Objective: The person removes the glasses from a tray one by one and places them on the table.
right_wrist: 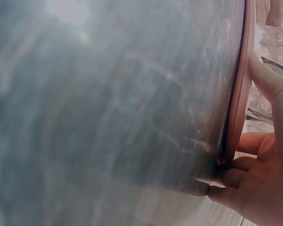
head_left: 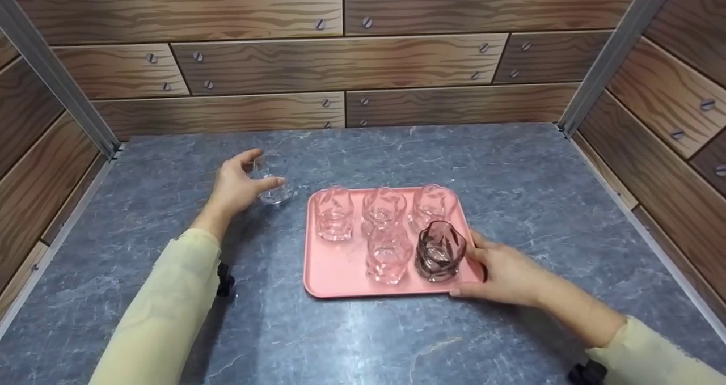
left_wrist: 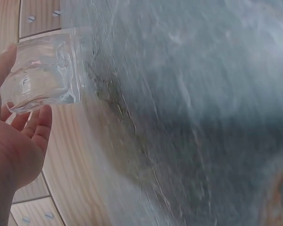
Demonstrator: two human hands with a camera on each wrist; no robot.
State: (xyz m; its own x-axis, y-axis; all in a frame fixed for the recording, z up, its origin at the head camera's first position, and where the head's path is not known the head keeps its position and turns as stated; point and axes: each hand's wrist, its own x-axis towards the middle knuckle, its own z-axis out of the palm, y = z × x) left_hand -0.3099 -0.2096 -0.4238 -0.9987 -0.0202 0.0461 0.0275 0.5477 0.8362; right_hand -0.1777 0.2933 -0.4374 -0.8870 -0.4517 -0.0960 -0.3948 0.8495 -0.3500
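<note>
Wood-patterned walls (head_left: pixel 340 64) close in the back and sides of the grey, marbled bench (head_left: pixel 351 345), which is the largest thing carrying anything here. Two pale yellow sleeves (head_left: pixel 164 294) reach in over its front edge. The pink tray (head_left: pixel 337 269) lies near the middle of the bench, a little toward the right edge.

The right hand (head_left: pixel 507 271) grips the tray at its front right corner, thumb and fingers about the rim. The left hand (head_left: pixel 232 183), off toward the bench's back left corner, holds a clear glass (head_left: pixel 274 195) between thumb and curved fingers. That glass is beyond the tray's left edge, roughly upright, with its base close to the bench; whether it touches cannot be told.

By the look of it, five of the six glasses have places on the tray and only the held one is apart. Three clear glasses (head_left: pixel 334 218) line the tray's back edge from left corner to right; another clear tumbler (head_left: pixel 388 254) stands midway along the front, with the smoky dark glass (head_left: pixel 439 252) beside it near the front right corner. The front left corner shows bare pink. No drink or other filling shows in any glass.
</note>
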